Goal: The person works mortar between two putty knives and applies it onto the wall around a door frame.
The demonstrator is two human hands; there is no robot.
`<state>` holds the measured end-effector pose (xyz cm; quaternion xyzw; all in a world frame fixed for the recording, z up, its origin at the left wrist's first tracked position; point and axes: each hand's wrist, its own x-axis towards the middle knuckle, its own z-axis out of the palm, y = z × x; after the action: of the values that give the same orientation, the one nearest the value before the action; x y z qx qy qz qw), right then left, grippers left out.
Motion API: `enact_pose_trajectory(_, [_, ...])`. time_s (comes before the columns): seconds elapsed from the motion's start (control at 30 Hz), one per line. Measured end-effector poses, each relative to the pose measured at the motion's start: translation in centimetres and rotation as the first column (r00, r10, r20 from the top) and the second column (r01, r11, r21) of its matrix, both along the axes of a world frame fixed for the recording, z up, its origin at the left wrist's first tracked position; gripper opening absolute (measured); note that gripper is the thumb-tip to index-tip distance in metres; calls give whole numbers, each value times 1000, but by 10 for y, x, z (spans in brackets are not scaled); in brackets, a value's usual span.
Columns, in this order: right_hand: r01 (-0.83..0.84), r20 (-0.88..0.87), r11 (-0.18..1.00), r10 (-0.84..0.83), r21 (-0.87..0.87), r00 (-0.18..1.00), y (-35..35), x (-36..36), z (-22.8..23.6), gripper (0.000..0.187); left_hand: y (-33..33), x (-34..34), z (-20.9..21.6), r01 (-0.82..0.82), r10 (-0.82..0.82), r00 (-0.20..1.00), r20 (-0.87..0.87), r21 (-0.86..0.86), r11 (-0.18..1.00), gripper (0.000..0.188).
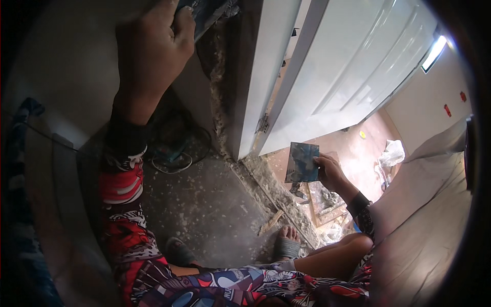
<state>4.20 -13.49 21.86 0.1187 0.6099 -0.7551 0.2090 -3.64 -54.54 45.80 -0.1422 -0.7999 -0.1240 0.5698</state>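
**Two scrapers at the door frame**

Nearest to me are my knees and patterned shorts (245, 286), with one sandalled foot (287, 244) planted at the broken edge of the threshold, beside a small strip of wood (270, 222).

My right hand (332, 173) is low and out in front, fingers and thumb pinched on the right edge of a flat square scraper (302, 162). Its blade is bluish, smeared, and held upright over a shallow wooden tray (323, 207) of grey rubble.

My left hand (153, 48) is raised high and closed in a fist round the handle of a second scraper (204, 14), whose blade meets the rough, crumbly seam (219, 77) between the grey wall and the white door frame (258, 77). The blade's tip runs out of view at the top.

The concrete floor (204, 199) is dusty and speckled, with a loop of cable (174, 158) lying by the wall. The seam's ragged plaster runs down to the floor and along the threshold.

Beyond, the smooth white door (353, 66) stands open, leaving room through to a reddish floor (353, 148) with a crumpled white bag (391, 153). A pale sheet (424, 215) covers the right side.
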Motion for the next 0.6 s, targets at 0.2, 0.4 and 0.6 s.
enact_pose_trajectory(0.2, [-4, -6, 1000, 5, 5, 1000, 5, -1, -4, 37, -6, 34, 25, 239, -117, 921, 371, -304, 922, 40])
enact_pose_trajectory(0.4, [0, -13, 1000, -1, -28, 1000, 5, -6, -7, 36, -29, 26, -4, 217, -251, 929, -272, -148, 965, 25])
enact_pose_trajectory(0.6, [27, 79, 998, -31, 52, 996, -5, -12, 1, 38, -86, 40, -45, 492, -500, 845, 189, 89, 866, 16])
